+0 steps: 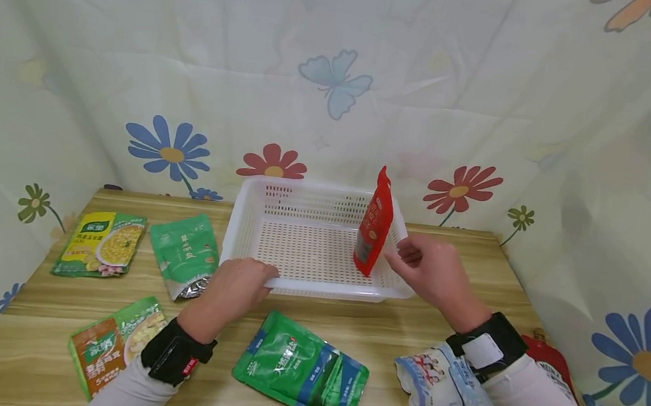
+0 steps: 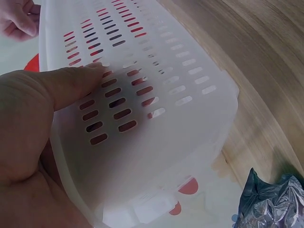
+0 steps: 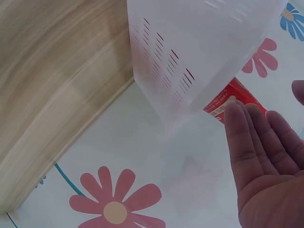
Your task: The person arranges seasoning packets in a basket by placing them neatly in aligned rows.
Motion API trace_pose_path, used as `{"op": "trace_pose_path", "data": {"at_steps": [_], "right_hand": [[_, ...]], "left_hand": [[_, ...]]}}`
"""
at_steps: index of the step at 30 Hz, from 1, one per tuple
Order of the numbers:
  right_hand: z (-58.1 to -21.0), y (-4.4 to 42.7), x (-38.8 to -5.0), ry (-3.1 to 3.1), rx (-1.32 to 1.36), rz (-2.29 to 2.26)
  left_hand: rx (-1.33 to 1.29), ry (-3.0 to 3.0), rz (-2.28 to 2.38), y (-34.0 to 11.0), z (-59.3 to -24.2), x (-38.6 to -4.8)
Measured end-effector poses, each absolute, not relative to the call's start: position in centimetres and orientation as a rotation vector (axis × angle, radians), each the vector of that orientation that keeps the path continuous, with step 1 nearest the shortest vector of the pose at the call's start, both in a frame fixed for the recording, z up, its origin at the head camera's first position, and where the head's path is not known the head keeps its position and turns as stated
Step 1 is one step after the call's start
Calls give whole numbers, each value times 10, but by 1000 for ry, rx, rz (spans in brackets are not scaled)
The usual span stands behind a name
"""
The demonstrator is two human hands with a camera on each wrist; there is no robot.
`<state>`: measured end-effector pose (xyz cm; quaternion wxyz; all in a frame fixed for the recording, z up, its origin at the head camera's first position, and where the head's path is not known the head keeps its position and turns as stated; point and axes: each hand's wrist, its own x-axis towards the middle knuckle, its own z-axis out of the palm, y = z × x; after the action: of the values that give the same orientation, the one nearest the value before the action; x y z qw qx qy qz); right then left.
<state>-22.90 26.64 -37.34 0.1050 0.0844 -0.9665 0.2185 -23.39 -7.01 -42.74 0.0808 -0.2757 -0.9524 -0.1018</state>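
Left hand (image 1: 235, 289) grips basket (image 1: 322, 289) — right hand (image 1: 436, 269) straight-fingered by red pouch (image 1: 375, 225) — green pouch (image 1: 299, 369) nearby.

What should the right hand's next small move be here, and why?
Probably draw the right hand back and reach for the blue-and-white pouch. The red packet already stands inside the white basket, the right hand's fingers are straight rather than gripping it, and the left hand holds the basket's rim. The pouch lies outside, on the table.

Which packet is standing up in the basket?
The red printed packet, upright inside the white rectangular plastic basket; the other colourful packets are outside, on the wooden table.
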Motion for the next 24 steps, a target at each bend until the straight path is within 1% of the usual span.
{"op": "trace_pose_path", "data": {"at_steps": [11, 15, 20, 24], "right_hand": [[-384, 275, -216, -2794, 386, 657], [-388, 282, -206, -2722, 527, 610], [-391, 294, -193, -2622, 763, 561], [-392, 303, -183, -2643, 902, 507]], "left_hand": [[-823, -2833, -276, -70, -431, -234], [-825, -2827, -279, -71, -431, -234], [-822, -2828, -281, -71, -431, -234], [-820, -2831, -291, -70, -430, -233]]}}
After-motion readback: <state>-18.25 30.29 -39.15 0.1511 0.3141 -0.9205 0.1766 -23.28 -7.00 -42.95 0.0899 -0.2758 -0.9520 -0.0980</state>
